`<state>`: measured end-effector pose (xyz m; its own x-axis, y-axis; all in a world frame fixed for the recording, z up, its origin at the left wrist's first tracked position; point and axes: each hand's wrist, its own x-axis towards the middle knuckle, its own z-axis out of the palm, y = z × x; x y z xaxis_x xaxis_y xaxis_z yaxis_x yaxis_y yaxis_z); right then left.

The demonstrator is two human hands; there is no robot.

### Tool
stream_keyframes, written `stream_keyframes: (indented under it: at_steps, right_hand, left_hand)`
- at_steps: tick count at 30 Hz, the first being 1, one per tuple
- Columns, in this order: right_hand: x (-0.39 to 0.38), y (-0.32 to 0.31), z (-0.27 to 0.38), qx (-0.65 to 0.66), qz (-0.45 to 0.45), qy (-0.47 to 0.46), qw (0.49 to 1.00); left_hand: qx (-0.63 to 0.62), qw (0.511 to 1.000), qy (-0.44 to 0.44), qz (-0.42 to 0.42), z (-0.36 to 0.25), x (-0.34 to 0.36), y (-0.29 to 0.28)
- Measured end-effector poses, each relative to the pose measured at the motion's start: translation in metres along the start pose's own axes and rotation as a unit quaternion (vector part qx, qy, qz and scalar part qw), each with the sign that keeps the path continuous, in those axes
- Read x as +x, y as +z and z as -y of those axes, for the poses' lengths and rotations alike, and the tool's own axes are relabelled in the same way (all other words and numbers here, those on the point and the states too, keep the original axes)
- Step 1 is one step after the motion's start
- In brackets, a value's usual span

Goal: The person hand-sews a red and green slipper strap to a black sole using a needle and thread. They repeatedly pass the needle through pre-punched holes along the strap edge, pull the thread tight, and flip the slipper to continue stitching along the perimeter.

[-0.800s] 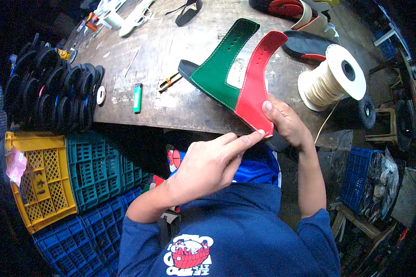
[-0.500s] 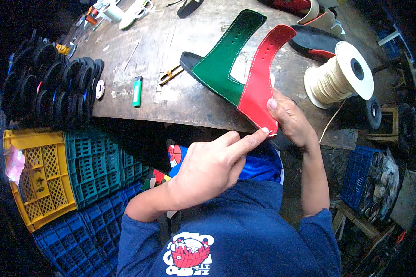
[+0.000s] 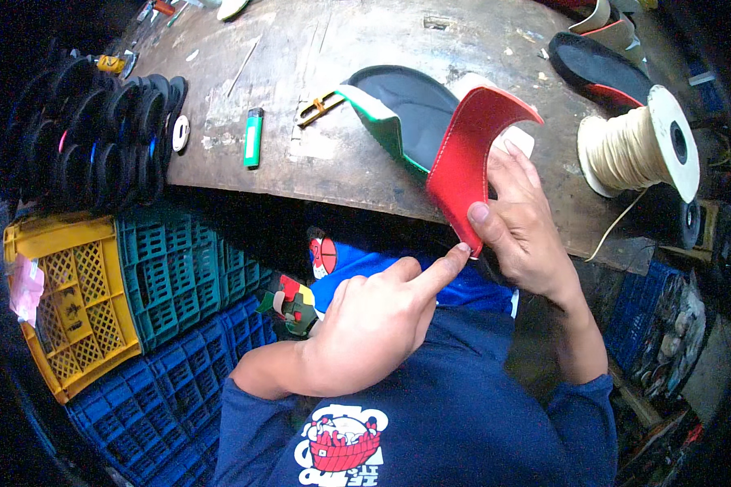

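While the red strap (image 3: 459,146) is touched by the outstretched index finger of the left hand (image 3: 374,325), whose grip cannot be told, the black sandal (image 3: 402,105) is pinched by the right hand (image 3: 528,227) at the table (image 3: 300,166); beyond, another sole (image 3: 597,69) is seen.

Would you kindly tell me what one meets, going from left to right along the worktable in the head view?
Black soles, small white oval piece, green lighter, slim brass-coloured tool, sandal with green and red straps, spool of pale cord.
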<state>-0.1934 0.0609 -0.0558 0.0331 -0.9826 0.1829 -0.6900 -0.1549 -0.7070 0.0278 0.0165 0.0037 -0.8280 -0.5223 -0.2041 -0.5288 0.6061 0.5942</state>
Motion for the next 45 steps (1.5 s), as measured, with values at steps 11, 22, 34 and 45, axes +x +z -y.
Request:
stream_keyframes:
  at_steps: [11,22,34,45]
  right_hand:
    - [0.003,0.002,0.017,-0.085,0.032,0.017,0.996]
    - [0.024,-0.038,-0.006,-0.114,0.248,-0.094,0.957]
    - [0.022,-0.027,-0.013,-0.127,0.196,-0.12,0.965]
    - [0.021,-0.025,-0.012,-0.111,0.18,-0.108,0.971]
  left_hand:
    - [-0.099,0.994,0.019,-0.043,0.023,0.001,0.02]
    - [-0.151,0.955,0.167,-0.194,0.082,0.012,0.088]
    - [-0.152,0.943,0.229,-0.185,0.09,0.02,0.087]
    - [-0.1,0.971,0.103,-0.191,0.041,0.009,0.061]
